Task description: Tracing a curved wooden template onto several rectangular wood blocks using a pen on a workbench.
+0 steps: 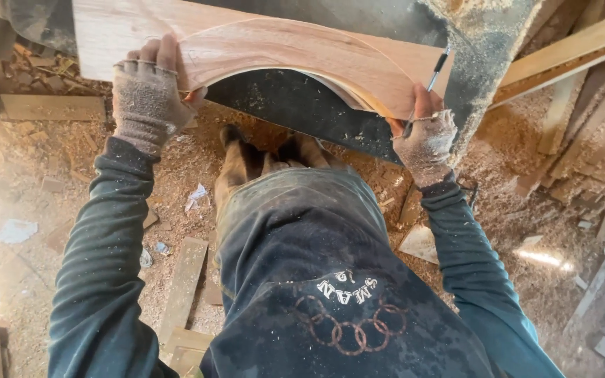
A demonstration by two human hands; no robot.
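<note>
Pressing down at both ends, two hands in fingerless knitted gloves pin a curved wooden piece (295,59) flat on a wider board (117,31). The left hand (147,94) has its fingers (159,52) folded over that end of the curve, gripping it and the board edge together, it seems to stop the piece sliding. The right hand (425,136) closes its fingers around a pen (434,77) while its thumb side rests on the other end of the curve; the pen's tip is hidden behind the hand, its cap end slanting up and away from the person.

Between the two hands the curved piece arches like a shallow bow. Its long axis runs side to side, from the left fingers to the right fingers, with the hump pointing away from the person and both ends dipping back toward the body. A thin pale line on the board follows the outer curve just beyond it.

Under the fingers, the board lies on a dark, dusty desk (295,105). Below the hands are the person's dusty trousers and boots, and farther out a floor (50,210) thick with sawdust, offcuts (183,280) and stacked timber (582,77) beyond the right fingers.
</note>
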